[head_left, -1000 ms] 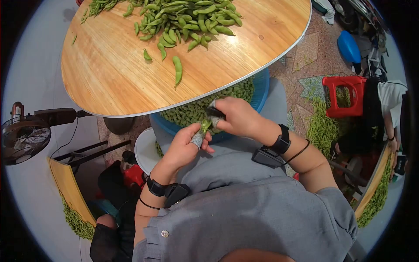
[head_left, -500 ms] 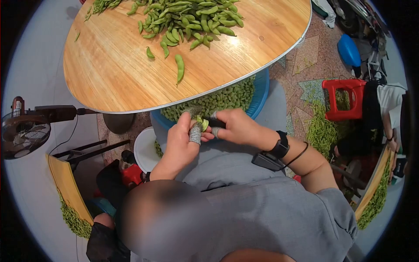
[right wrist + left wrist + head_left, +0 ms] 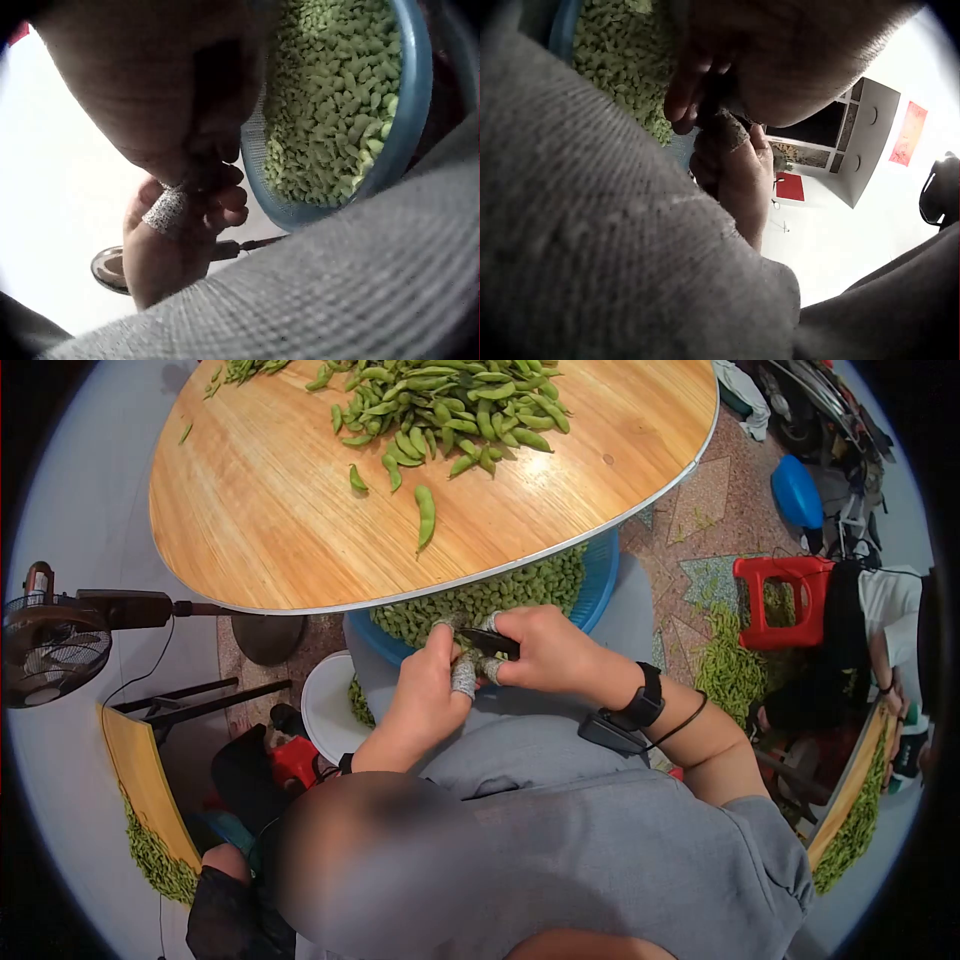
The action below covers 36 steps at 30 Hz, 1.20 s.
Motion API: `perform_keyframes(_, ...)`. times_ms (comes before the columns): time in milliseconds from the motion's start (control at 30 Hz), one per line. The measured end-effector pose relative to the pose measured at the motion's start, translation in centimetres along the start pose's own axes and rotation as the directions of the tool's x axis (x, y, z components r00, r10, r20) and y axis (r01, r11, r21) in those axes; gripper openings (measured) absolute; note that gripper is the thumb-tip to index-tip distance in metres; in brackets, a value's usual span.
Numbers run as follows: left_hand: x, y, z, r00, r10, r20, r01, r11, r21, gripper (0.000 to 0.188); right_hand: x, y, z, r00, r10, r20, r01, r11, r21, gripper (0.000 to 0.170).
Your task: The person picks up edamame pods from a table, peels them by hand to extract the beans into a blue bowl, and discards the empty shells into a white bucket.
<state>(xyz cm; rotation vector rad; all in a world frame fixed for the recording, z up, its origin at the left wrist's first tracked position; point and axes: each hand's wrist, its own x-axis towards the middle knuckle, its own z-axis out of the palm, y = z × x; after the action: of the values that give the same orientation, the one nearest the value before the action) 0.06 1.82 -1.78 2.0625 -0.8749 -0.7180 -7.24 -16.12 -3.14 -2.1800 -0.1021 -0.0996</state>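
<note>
Over the lap, my two hands meet at the near edge of a blue basin (image 3: 604, 588) full of shelled green beans (image 3: 520, 588). My right hand (image 3: 548, 648) grips a flat black tool (image 3: 492, 642) whose tip reaches the left fingertips; its exact kind cannot be made out. My left hand (image 3: 428, 685) pinches a green bean pod, mostly hidden by the fingers, right at that tip. Grey wraps cover fingertips of both hands, one showing on the left hand's finger (image 3: 463, 678). In the right wrist view the beans (image 3: 330, 105) lie beside the hands.
A wooden table (image 3: 290, 510) overhangs the basin's far side, with a heap of whole pods (image 3: 450, 410) on it. A white bucket (image 3: 325, 695) stands left of my lap. Rightward are a red stool (image 3: 750, 605) and pods on the floor (image 3: 730, 665). A fan (image 3: 55, 645) stands far left.
Half a second ago a split, pale green pod showed between my hands; now fingers mostly cover it. The black tool has come up against the left fingertips. The head view has shifted slightly.
</note>
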Motion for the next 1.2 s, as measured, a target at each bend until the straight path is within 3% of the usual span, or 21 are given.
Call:
perform_keyframes(67, 0.1, -0.1, 0.1, 1.0, 0.011, 0.002, -0.011, 1.0, -0.025, 0.011, 0.1, -0.2, -0.6, 0.985, 0.13, 0.112, -0.142, 0.984, 0.103, 0.021)
perform_keyframes(133, 0.0, 0.0, 0.1, 0.998, -0.062, 0.031, 0.069, 0.953, -0.295, 0.018, 0.1, -0.1, -0.7, 0.978, 0.158, 0.134, -0.18, 0.97, 0.165, 0.022)
perform_keyframes(200, -0.1, 0.3, -0.2, 0.996, -0.069, 0.06, 0.085, 0.932, -0.351, 0.016, 0.1, -0.3, -0.8, 0.97, 0.188, 0.157, -0.22, 0.949, 0.225, 0.023)
perform_keyframes(267, -0.3, 0.2, -0.1, 0.994, -0.072, 0.088, 0.102, 0.909, -0.404, 0.016, 0.2, -1.0, -1.5, 0.912, 0.32, 0.259, -0.393, 0.862, 0.321, 0.022)
perform_keyframes(333, -0.4, -0.4, 0.1, 0.994, -0.045, 0.095, 0.088, 0.85, -0.519, 0.019, 0.2, -0.9, -1.5, 0.906, 0.328, 0.267, -0.399, 0.873, 0.281, 0.021)
perform_keyframes(400, -0.4, -0.7, -0.1, 0.993, -0.046, 0.112, 0.096, 0.863, -0.496, 0.02, 0.2, -0.5, -1.2, 0.902, 0.335, 0.272, -0.401, 0.883, 0.242, 0.02)
perform_keyframes(467, -0.4, -0.8, -0.1, 0.99, -0.048, 0.132, 0.105, 0.875, -0.473, 0.02, 0.0, 0.3, -0.6, 0.941, 0.256, 0.221, -0.311, 0.912, 0.267, 0.02)
perform_keyframes(600, -0.8, -0.3, -0.8, 0.99, -0.042, 0.133, 0.103, 0.863, -0.495, 0.025, 0.0, -0.3, -0.9, 0.923, 0.294, 0.249, -0.372, 0.848, 0.376, 0.019)
perform_keyframes(700, -1.0, -0.6, -0.5, 0.99, -0.037, 0.134, 0.09, 0.902, -0.423, 0.027, 0.1, -0.2, -0.7, 0.93, 0.253, 0.266, -0.315, 0.923, 0.222, 0.019)
perform_keyframes(767, -1.1, -0.7, -0.4, 0.991, -0.023, 0.128, 0.071, 0.922, -0.381, 0.027, 0.5, -0.8, -0.6, 0.972, 0.16, 0.171, -0.163, 0.987, 0.004, 0.02)
perform_keyframes(867, -1.4, -0.6, -1.1, 0.999, -0.014, 0.04, 0.029, 0.907, -0.42, 0.03, 0.5, 0.1, -0.4, 0.979, 0.202, 0.03, -0.199, 0.977, -0.079, 0.02)
perform_keyframes(933, -2.4, -1.9, -2.1, 0.991, -0.121, -0.063, 0.094, 0.938, -0.333, 0.03, 0.2, 0.7, -0.5, 0.988, 0.152, -0.012, -0.152, 0.977, -0.152, 0.019)
perform_keyframes(1033, -5.1, -5.1, -4.4, 0.953, -0.059, -0.297, 0.094, 0.99, 0.108, 0.029, 0.3, -0.4, -1.6, 0.996, 0.082, -0.026, -0.085, 0.965, -0.247, 0.018)
perform_keyframes(1067, -6.3, -6.5, -5.2, 0.934, -0.028, -0.355, 0.138, 0.948, 0.287, 0.028, 0.5, -1.3, -2.0, 0.999, 0.045, -0.022, -0.048, 0.975, -0.215, 0.017)
perform_keyframes(1133, -8.6, -8.7, -6.6, 0.93, -0.102, -0.353, 0.27, 0.842, 0.467, 0.035, 1.0, -2.9, -2.8, 0.999, -0.01, -0.033, 0.004, 0.985, -0.171, 0.015)
perform_keyframes(1167, -9.6, -9.1, -6.8, 0.929, -0.1, -0.357, 0.271, 0.841, 0.468, 0.035, 1.7, -3.5, -3.1, 0.999, -0.015, -0.034, 0.009, 0.985, -0.171, 0.015)
perform_keyframes(1200, -10.6, -9.3, -6.9, 0.915, -0.157, -0.373, 0.349, 0.771, 0.533, 0.037, 2.9, -4.0, -3.3, 0.991, -0.049, -0.127, 0.026, 0.984, -0.178, 0.015)
